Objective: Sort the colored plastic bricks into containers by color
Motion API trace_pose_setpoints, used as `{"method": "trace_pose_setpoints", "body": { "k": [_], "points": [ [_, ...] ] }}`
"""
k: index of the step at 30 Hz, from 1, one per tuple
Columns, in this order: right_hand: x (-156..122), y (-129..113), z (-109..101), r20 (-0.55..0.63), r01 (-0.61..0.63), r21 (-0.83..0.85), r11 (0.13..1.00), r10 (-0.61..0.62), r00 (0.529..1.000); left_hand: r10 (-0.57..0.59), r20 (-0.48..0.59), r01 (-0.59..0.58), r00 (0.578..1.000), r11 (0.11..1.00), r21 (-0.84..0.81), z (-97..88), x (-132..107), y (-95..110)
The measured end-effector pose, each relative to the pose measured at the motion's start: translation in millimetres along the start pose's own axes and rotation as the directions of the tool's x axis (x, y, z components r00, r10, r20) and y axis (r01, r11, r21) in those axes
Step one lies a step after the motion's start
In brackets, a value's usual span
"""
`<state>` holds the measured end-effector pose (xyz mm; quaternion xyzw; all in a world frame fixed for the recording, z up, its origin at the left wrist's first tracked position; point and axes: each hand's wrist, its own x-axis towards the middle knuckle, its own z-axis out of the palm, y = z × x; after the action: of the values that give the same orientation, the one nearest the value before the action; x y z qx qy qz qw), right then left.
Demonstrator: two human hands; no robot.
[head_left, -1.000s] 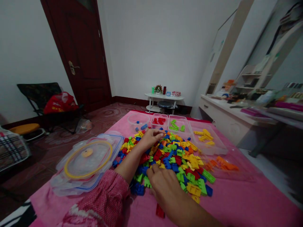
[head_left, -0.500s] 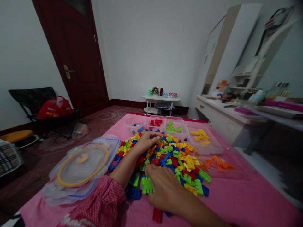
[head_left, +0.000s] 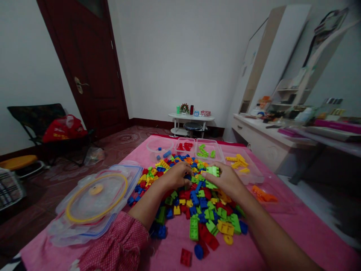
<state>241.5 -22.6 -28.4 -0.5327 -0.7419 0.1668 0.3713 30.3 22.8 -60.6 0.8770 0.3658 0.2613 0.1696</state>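
A heap of small plastic bricks (head_left: 197, 195) in red, blue, green, yellow and orange lies on a pink cloth (head_left: 282, 233). My left hand (head_left: 176, 176) rests on the far part of the heap, fingers curled down into the bricks. My right hand (head_left: 225, 180) is closed round a green brick (head_left: 213, 171) just above the heap. Behind the heap stand clear tubs: one with blue bricks (head_left: 160, 145), one with red bricks (head_left: 185, 146), one with green bricks (head_left: 205, 150), one with yellow bricks (head_left: 239, 162).
Stacked clear lids (head_left: 96, 195), one with a yellow ring, lie at the left. A clear tub with orange bricks (head_left: 263, 195) sits at the right. Beyond are a dark door (head_left: 90, 67), a folding chair (head_left: 45, 120), a small white table (head_left: 191, 122) and a desk (head_left: 270, 139).
My right hand has moved from the near edge of the heap up to its far side and now holds a green brick. The left hand stays on the heap.
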Motion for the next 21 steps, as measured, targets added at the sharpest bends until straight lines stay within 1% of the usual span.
{"method": "trace_pose_setpoints", "body": {
  "k": [2,4,6,7,9,11,14,17,18,19,20,21],
  "points": [
    [0.3,2.8,2.9,0.018,-0.010,0.030,0.999,0.009,1.000,-0.028,-0.069,0.024,0.997,0.998,-0.055,-1.5,1.3,2.9],
    [0.5,1.5,3.8,0.011,-0.013,0.114,0.993,0.011,1.000,-0.092,-0.144,0.069,0.985,0.985,-0.159,-4.0,3.4,9.0],
    [0.7,-2.0,2.9,-0.016,-0.002,0.193,0.981,0.006,1.000,-0.176,-0.172,0.107,0.969,0.931,-0.348,-5.7,6.2,17.0],
    [0.8,-4.0,2.2,-0.036,0.008,0.213,0.977,0.000,0.999,-0.221,-0.160,0.125,0.962,0.879,-0.461,-5.9,7.6,21.2],
    [0.7,-7.3,1.0,-0.073,0.033,0.218,0.976,-0.017,0.997,-0.291,-0.103,0.154,0.951,0.736,-0.659,-5.2,10.0,29.4],
    [0.3,-9.4,1.0,-0.088,0.043,0.211,0.976,-0.025,0.996,-0.337,-0.050,0.178,0.940,0.612,-0.770,-3.9,11.3,36.6],
    [-0.9,-10.4,2.9,-0.090,0.042,0.236,0.971,-0.021,0.996,-0.366,0.023,0.203,0.930,0.462,-0.864,-3.4,10.3,44.2],
    [-2.4,-10.7,6.7,-0.091,0.031,0.279,0.960,-0.006,0.996,-0.320,0.189,0.276,0.928,0.252,-0.928,-4.7,6.4,47.9],
    [-2.8,-10.8,8.4,-0.084,0.023,0.290,0.957,0.002,0.996,-0.299,0.236,0.303,0.924,0.201,-0.931,-5.2,4.8,48.5],
    [-3.1,-10.9,10.1,-0.079,0.017,0.296,0.955,0.007,0.997,-0.285,0.267,0.325,0.921,0.177,-0.929,-5.6,3.3,49.0],
    [-3.3,-11.0,11.9,-0.081,0.015,0.297,0.955,0.010,0.997,-0.273,0.283,0.338,0.920,0.182,-0.923,-5.7,1.9,49.3],
    [-3.4,-10.9,13.4,-0.090,0.015,0.294,0.956,0.012,0.996,-0.260,0.288,0.345,0.922,0.209,-0.915,-5.7,0.7,49.6]
  ]
}}
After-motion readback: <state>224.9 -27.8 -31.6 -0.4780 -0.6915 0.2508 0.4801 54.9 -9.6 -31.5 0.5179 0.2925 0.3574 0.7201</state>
